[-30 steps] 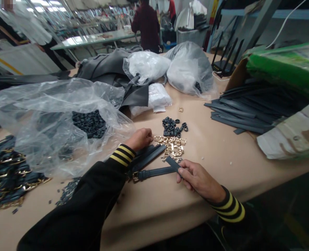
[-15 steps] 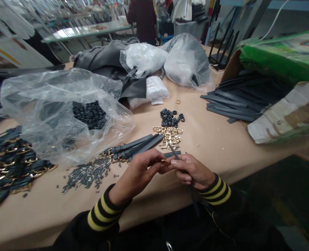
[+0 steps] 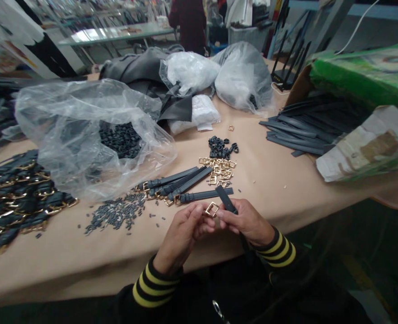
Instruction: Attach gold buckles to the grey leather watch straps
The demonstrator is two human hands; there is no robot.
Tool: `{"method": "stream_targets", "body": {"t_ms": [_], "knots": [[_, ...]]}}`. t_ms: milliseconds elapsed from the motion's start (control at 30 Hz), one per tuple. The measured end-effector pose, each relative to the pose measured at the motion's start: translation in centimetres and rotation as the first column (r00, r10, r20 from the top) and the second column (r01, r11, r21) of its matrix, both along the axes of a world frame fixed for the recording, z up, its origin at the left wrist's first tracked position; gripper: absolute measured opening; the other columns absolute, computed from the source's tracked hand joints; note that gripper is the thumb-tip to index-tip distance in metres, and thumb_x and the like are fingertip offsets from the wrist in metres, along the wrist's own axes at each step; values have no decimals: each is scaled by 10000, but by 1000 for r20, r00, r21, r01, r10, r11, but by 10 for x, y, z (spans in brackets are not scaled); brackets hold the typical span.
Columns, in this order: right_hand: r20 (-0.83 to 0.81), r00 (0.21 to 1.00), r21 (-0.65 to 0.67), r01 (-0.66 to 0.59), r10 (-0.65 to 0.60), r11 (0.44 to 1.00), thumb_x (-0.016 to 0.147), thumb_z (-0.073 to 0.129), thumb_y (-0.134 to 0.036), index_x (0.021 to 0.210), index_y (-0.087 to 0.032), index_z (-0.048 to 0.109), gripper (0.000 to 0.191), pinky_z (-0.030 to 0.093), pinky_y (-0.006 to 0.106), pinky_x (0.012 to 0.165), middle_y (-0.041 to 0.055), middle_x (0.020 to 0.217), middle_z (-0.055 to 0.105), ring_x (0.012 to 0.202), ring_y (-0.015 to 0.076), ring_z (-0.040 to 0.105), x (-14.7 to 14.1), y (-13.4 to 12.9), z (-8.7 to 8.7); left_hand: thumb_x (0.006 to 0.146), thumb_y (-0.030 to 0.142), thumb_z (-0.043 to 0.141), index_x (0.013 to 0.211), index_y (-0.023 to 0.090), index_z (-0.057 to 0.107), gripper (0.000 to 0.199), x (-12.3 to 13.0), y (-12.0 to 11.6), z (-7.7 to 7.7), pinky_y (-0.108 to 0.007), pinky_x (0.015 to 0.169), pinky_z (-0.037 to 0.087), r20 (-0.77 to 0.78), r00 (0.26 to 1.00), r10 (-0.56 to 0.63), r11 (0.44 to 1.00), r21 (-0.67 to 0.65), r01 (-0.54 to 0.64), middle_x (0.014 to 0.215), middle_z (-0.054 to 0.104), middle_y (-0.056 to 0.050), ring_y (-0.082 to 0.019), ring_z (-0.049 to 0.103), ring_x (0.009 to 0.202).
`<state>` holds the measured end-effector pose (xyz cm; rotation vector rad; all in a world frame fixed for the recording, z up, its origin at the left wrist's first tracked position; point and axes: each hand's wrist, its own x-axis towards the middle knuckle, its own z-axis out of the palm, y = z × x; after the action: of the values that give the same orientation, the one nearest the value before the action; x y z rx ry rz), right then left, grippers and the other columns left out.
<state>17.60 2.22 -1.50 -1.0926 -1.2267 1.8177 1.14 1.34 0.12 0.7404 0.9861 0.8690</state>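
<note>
Between the fingertips of my left hand [image 3: 189,225] is a gold buckle [image 3: 212,209], its square frame facing me. My right hand [image 3: 248,220] pinches a dark leather strap [image 3: 225,199]; one end sticks up past the fingers and the other hangs below the hand. The right fingertips are close beside the buckle; whether they touch it I cannot tell. Just beyond my hands lie several straps with buckles fitted [image 3: 178,183], a heap of loose gold buckles [image 3: 219,170] and a small pile of black strap loops [image 3: 221,147].
Small dark bits [image 3: 118,211] are scattered at the left, near a pile of buckled straps [image 3: 20,193]. A clear plastic bag [image 3: 94,103] holds more black loops. On the right, a green carton [image 3: 364,74] contains loose strips [image 3: 300,128]. A person [image 3: 187,24] stands at the back.
My left hand has turned, bringing the buckle into plain sight. The strap's upper end now shows its broad face. The whole view has shifted slightly.
</note>
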Motion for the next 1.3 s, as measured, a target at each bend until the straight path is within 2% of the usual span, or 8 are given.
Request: {"method": "stream_targets", "body": {"t_ms": [100,267,467,600,700,1033,1167,1300], "knots": [[109,994,89,-23,13,996,789,545,-369,764,-136,520,236,271,165,388,-29,577,543,404,34,376,-1,-1,-1,757,296,613,810,123,618,181,1,-2,-3,-190,591,487,-18,1000,24,1000,-18,-25,726,626,-39,-90,581,614],[205,979,174,-56,19,983,806,527,-347,799,-147,491,203,322,178,443,-40,593,482,460,51,386,0,0,2,702,217,665,745,126,633,105,1,0,6,-193,570,494,-266,960,88,991,125,-56,622,617,0,-86,577,553],[113,994,4,-2,2,1000,887,328,-308,910,-180,393,146,335,181,414,-25,740,481,460,52,369,1,-3,3,727,243,631,785,135,672,129,2,-1,25,-221,559,514,-422,902,97,974,225,1,645,634,-11,-115,599,555],[96,990,69,-114,107,991,875,385,-272,812,-152,455,152,333,181,443,-50,582,461,447,57,392,2,-5,0,737,244,622,825,138,678,149,-1,-1,31,-199,522,485,-457,885,93,968,250,28,608,617,2,-101,573,526],[32,989,138,-148,145,979,854,452,-275,828,-128,509,160,378,197,515,-22,642,525,477,54,451,7,-5,-4,748,238,617,806,140,676,128,-5,1,30,-173,493,436,-495,857,144,959,282,1,549,573,26,-69,523,477],[-32,963,225,-254,268,941,856,475,-228,904,-121,564,147,409,192,522,31,781,595,504,48,498,14,-4,0,731,258,649,786,94,620,175,-5,-2,8,-121,424,360,-6,999,53,997,-56,-53,557,484,30,-28,423,479],[-35,976,232,-203,217,951,845,487,-213,884,-118,553,122,410,187,507,28,763,587,511,50,494,11,-4,0,739,229,643,786,119,544,155,6,-7,0,-136,442,373,149,988,38,993,-115,-21,591,516,20,-34,430,486],[11,995,184,-97,97,978,824,508,-194,814,-140,483,60,399,171,466,1,688,577,470,44,486,5,-8,-1,766,208,610,763,158,462,157,15,-11,-4,-154,463,380,132,989,72,996,-56,-65,617,535,22,-48,442,505]]}}
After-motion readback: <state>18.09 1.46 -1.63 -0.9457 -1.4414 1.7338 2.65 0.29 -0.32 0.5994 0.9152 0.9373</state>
